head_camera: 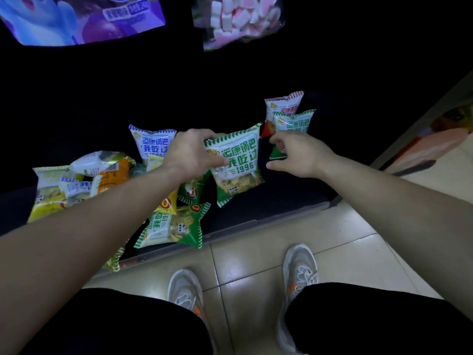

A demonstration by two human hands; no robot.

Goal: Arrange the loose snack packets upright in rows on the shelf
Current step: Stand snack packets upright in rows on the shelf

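Dark shelf [281,201]: left fingers [202,135] pinch green packet [238,160]; right fingers [277,139] half-curled (grip unclear).

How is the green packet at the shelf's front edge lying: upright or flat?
Flat. The green packet lies face up on the shelf, with its print turned sideways to the camera.

purple bag [84,19] cropped, shelf [294,196] perhaps too dark
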